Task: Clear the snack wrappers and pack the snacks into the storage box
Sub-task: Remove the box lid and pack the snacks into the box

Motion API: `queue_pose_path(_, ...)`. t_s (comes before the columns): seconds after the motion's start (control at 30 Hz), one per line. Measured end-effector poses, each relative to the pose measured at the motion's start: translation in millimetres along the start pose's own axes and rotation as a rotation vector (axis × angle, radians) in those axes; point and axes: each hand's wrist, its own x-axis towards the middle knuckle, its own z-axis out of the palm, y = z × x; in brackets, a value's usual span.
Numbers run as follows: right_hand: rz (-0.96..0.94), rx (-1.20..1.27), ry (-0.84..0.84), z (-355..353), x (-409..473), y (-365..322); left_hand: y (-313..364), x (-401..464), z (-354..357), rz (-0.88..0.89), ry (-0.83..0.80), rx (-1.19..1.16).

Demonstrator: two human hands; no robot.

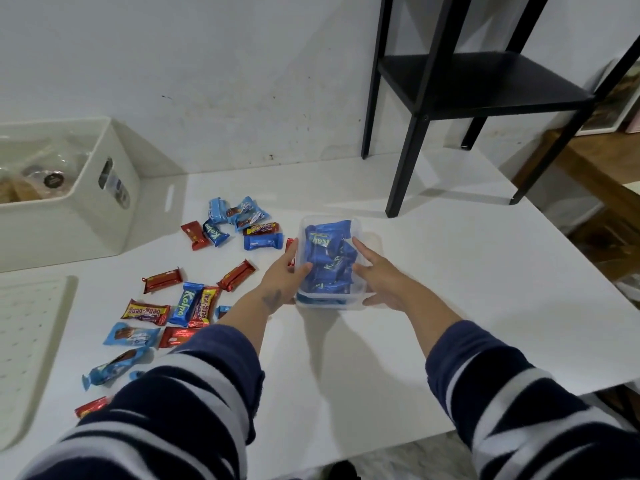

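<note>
I am steadying the clear box (360,233) of blue snacks (329,261) at table centre: my left hand (282,271) is gripping its 9 o'clock wall, thumb inside; my right hand (375,271) is lying spread along 3 o'clock. Loose snacks (180,303) are waiting at 9 o'clock, probably next in.

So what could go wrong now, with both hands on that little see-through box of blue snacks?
The clear box looks heaped with blue snack packs, so some may spill out if it is lifted or tipped. The left hand has its thumb over the rim while the right hand lies flatter against the side, so that grip might slip. A red snack lies right beside the box and could get knocked away.
</note>
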Motion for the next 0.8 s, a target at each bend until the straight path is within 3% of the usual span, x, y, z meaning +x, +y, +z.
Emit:
queue_pose_path(0.13, -0.032, 0.126, 0.021, 2.6, 5.2, 2.5, -0.7, 1.1, 1.3, -0.001, 0.026, 0.018)
queue_pose_path(0.4, -0.104, 0.056, -0.037, 17.0, 0.0, -42.6, 22.0, -19.4, -35.4, 0.037, 0.119, 0.042)
queue_pose_path(0.8, -0.393, -0.107, -0.149, 166.8, -29.5, -201.1, 63.0, -76.4, -238.9, 0.252, 0.285, -0.082)
